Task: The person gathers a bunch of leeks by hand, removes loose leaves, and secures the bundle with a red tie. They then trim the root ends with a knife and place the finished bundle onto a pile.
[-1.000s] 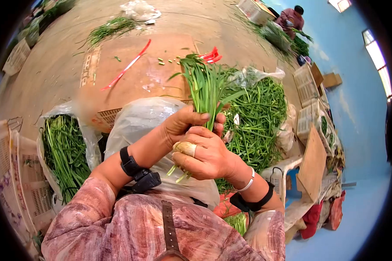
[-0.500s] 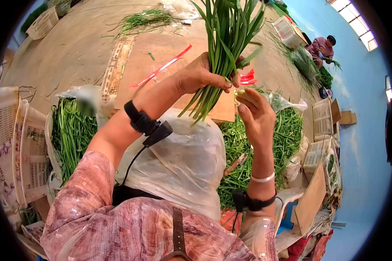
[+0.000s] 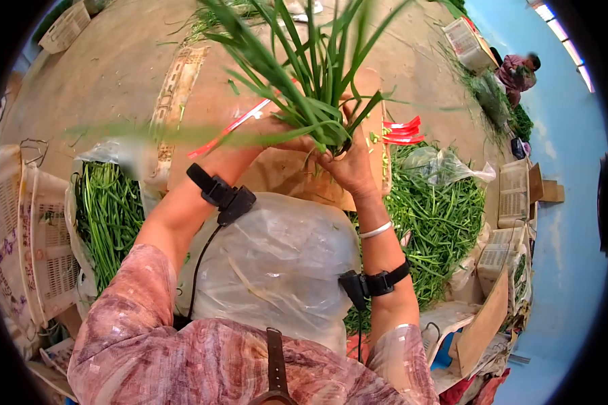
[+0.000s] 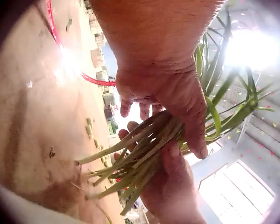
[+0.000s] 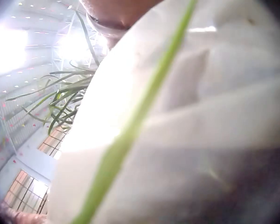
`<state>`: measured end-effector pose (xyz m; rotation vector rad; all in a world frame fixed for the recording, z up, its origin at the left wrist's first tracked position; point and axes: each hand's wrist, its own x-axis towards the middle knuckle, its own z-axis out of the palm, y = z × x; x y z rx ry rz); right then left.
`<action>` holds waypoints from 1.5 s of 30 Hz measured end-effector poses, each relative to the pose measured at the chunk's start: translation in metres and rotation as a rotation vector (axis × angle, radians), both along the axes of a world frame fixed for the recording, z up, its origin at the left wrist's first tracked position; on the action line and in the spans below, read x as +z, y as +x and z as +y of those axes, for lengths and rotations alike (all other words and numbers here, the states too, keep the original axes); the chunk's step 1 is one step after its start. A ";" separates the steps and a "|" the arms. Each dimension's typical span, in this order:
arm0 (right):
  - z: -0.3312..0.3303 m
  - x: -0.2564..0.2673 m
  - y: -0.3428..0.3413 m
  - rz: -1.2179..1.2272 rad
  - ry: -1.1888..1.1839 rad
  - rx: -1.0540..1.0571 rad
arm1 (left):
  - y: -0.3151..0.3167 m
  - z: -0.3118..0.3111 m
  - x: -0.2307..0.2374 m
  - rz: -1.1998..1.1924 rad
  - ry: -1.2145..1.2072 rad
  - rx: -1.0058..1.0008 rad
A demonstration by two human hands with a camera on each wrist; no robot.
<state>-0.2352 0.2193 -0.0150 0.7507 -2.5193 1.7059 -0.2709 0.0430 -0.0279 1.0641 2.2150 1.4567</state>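
Both hands meet round a bunch of long green leafy stalks (image 3: 324, 101) over a cardboard-coloured board (image 3: 290, 179). In the left wrist view, the left hand (image 4: 161, 84) has its thumb across the bunch. The right hand (image 3: 351, 167) grips the bunch from the other side. Pale stem ends (image 4: 126, 168) stick out between the hands, while the leaves fan outward and some are blurred. A long red strip (image 3: 233, 125) and several short red strips (image 3: 403, 131) lie on the board. In the right wrist view, white plastic (image 5: 200, 130) and a blurred green stalk (image 5: 126, 135) hide most of the right hand.
Loose green stalks (image 3: 439, 216) are heaped at the right; an open bag of stalks (image 3: 108, 216) stands at the left. Clear plastic (image 3: 270, 263) covers the lap. White crates (image 3: 515, 192) line the blue wall. Another person (image 3: 517, 77) sits at the far right.
The right hand has come up from below and now grips the bunch with the left. The bunch has moved down and left, its leaves spreading wider.
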 end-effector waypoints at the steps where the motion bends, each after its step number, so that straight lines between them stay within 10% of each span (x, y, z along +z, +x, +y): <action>1: 0.000 -0.008 -0.006 0.083 0.034 0.014 | -0.009 0.000 -0.030 -0.103 0.285 0.031; 2: -0.002 -0.010 -0.010 0.172 0.068 0.028 | -0.014 0.000 -0.038 -0.201 0.570 0.065; 3: -0.004 -0.011 -0.013 0.269 0.011 0.022 | -0.024 0.003 -0.042 -1.073 0.927 0.076; 4: -0.004 -0.009 -0.013 0.269 0.011 0.022 | -0.016 0.005 -0.024 -1.073 0.927 0.076; 6: -0.004 -0.001 -0.011 0.216 0.067 0.001 | 0.009 0.008 0.023 0.237 0.097 0.220; 11: -0.007 0.000 -0.013 0.356 0.126 -0.037 | 0.012 0.010 0.034 0.078 0.201 0.133; 16: -0.001 -0.014 -0.014 0.290 0.013 -0.021 | -0.024 0.024 -0.006 0.662 -0.058 0.073; 18: 0.005 -0.029 -0.022 0.012 -0.229 -0.011 | -0.008 0.029 0.049 -0.040 -0.118 -0.043; 20: 0.003 -0.012 -0.020 0.250 -0.202 -0.029 | -0.017 0.033 0.059 0.009 -0.169 -0.018; 22: 0.002 0.010 -0.011 -0.493 -0.815 0.060 | -0.019 0.035 0.084 -0.352 -0.148 -0.076; 23: 0.009 0.011 -0.018 -0.685 -0.860 0.159 | -0.030 0.036 0.092 -0.062 -0.397 0.015; 28: 0.016 0.019 -0.007 -1.008 -0.999 0.206 | 0.022 0.004 0.057 -0.540 0.615 0.375; 29: 0.014 0.020 -0.002 -1.038 -0.967 0.106 | 0.042 0.003 0.047 -0.725 0.977 0.545; 33: 0.000 -0.009 0.015 -1.248 -0.766 -0.020 | 0.098 0.013 -0.009 -1.201 0.792 0.413; 45: -0.020 0.050 0.041 -1.104 -0.629 0.011 | 0.119 0.031 0.030 -1.309 0.983 0.050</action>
